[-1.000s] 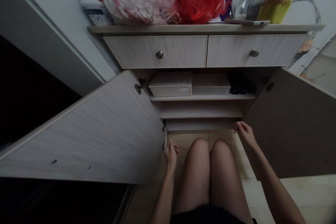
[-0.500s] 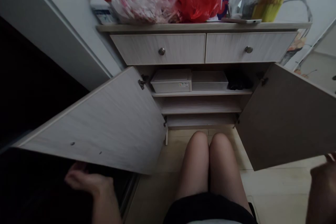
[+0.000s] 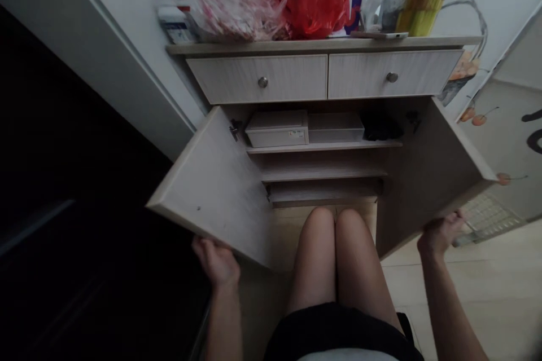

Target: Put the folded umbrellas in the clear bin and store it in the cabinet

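Note:
Both doors of a pale wood-grain cabinet stand partly open. My left hand is at the lower edge of the left door, its fingertips hidden behind the panel. Against the bottom edge of the right door rests my right hand, with its fingers partly curled at the outer side. Between the doors, the upper shelf bears a white box, a translucent bin and a black bundle. Two lower shelves show beneath it.
Two drawers sit above the doors. On the top are a red plastic bag, a clear bag, a white bottle, a phone and a yellow packet. My knees are close before the cabinet; a basket stands right.
Both doors have swung inward, nearer to each other. My left hand has moved right and up with its door, and my right hand has moved left and is now in fuller view.

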